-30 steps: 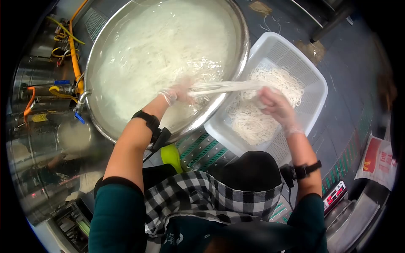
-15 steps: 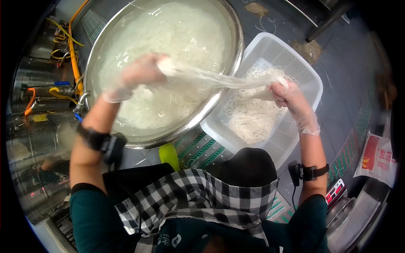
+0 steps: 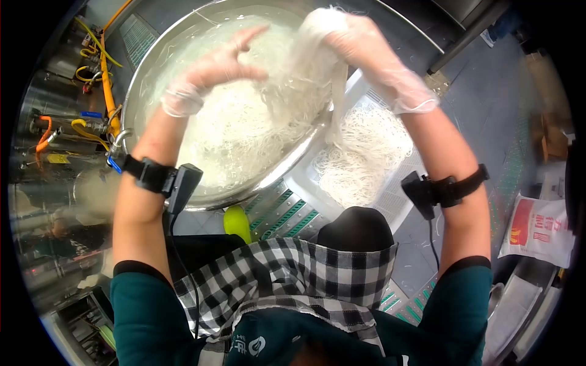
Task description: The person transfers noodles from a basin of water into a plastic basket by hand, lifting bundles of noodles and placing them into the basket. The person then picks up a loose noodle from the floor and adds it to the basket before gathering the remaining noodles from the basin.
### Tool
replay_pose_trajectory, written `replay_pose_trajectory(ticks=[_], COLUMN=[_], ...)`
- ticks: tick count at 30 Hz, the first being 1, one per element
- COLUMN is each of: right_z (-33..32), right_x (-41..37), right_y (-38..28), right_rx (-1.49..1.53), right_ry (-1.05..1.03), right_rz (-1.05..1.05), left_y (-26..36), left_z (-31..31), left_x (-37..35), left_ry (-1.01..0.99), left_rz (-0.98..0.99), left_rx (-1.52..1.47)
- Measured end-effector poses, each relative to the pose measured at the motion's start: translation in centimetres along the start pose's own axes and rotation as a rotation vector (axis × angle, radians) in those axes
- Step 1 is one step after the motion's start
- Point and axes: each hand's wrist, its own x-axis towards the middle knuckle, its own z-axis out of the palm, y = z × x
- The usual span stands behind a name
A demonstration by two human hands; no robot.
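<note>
My left hand (image 3: 217, 68), in a clear plastic glove, is over a large round metal basin (image 3: 262, 185) with its fingers spread and nothing in them. In the basin, many white noodles (image 3: 235, 125) lie in cloudy water. My gloved right hand (image 3: 369, 52) is raised above the basin's right edge, closed on a bunch of noodles (image 3: 314, 58). The strands hang down from it, blurred by motion, towards the basin and its rim. Beside the basin, a white plastic basket (image 3: 406, 198) holds a heap of noodles (image 3: 360, 161), partly under my right arm.
Yellow and orange hoses (image 3: 107, 91) and metal equipment (image 3: 52, 201) stand at the left. A metal table leg (image 3: 470, 39) is at the upper right. A white and red bag (image 3: 537, 232) lies at the right. Slotted metal grating (image 3: 284, 213) covers part of the floor.
The noodles were stretched between both hands; now my left hand has let go and opened. My right hand has moved up and left, from above the basket to the basin's edge, with the noodles.
</note>
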Motion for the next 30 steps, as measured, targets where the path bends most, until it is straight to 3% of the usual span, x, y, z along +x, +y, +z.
replay_pose_trajectory(ticks=[1,3,5,8,10,12,14,16,18,19,20,21,22,23,24,25,26,27,28,29,30], right_z=[-0.9,-2.7,-5.2,-10.5,-15.1,-19.2,-22.6,-25.2,-26.7,-26.9,-26.2,-20.0,-17.3,-20.0,-16.4,-15.0,-13.8,-12.6,-13.7,-11.6,-8.6], right_x=[-0.2,-1.3,-1.8,-2.0,-2.6,-3.6,-4.4,-5.3,-5.4,-5.5,-6.2,-5.9,-6.8,-6.9,-6.8,-6.2,-5.9,-5.9,-7.4,-7.3,-7.1], right_y=[-0.9,-4.9,-7.7,-11.7,-13.7,-14.4,-13.4,-9.9,-3.3,0.2,2.2,0.3,1.5,8.6,6.4,6.7,7.5,8.3,14.3,13.7,12.6], right_rx=[-0.057,0.300,0.161,0.173,0.192,0.179,0.149,0.111,0.044,0.026,-0.461,-0.865,-0.885,-0.909,-0.756,-0.615,-0.475,-0.491,-0.065,-0.241,-0.418], right_ry=[-0.025,-0.457,-0.112,0.128,0.210,0.301,0.389,0.473,0.509,0.492,0.304,-0.004,0.048,0.112,0.115,0.079,0.044,0.005,-0.020,-0.068,-0.118], right_rz=[-0.088,-0.463,-0.328,-0.369,-0.420,-0.427,-0.383,-0.268,-0.031,0.115,0.329,0.676,0.693,0.225,0.333,0.402,0.472,0.492,0.225,0.374,0.523], left_y=[-1.9,-2.1,-4.9,-5.4,-7.0,-12.4,-14.3,-11.3,-7.1,-3.0,1.5,5.1,7.9,9.7,8.3,11.8,8.7,7.3,6.1,4.4,1.4], left_z=[0.9,4.5,9.0,12.9,14.9,16.5,14.6,10.6,7.7,6.1,5.5,5.8,7.0,9.0,10.7,13.1,17.9,18.8,19.4,19.7,19.0], left_x=[-0.3,-0.4,2.5,3.8,3.9,2.9,-0.3,-2.0,-2.2,-2.0,-1.6,-1.4,-0.9,0.4,1.6,1.1,3.8,3.2,1.5,0.1,-0.3], left_ry=[0.025,-0.059,-0.035,0.034,-0.043,-0.085,-0.013,0.029,0.092,0.052,0.014,0.017,0.020,0.024,-0.243,-0.166,-0.225,-0.220,-0.181,-0.145,-0.248], left_rz=[-0.001,-0.040,0.063,-0.013,-0.205,-0.271,-0.372,-0.342,-0.315,-0.334,-0.352,-0.249,-0.146,-0.133,0.219,0.040,0.286,0.288,0.387,0.485,0.429], left_rx=[0.123,0.185,0.105,-0.099,0.099,0.333,0.084,0.297,-0.101,-0.082,-0.061,-0.133,-0.203,-0.169,-0.567,-0.467,-0.285,-0.281,-0.149,-0.019,0.110])
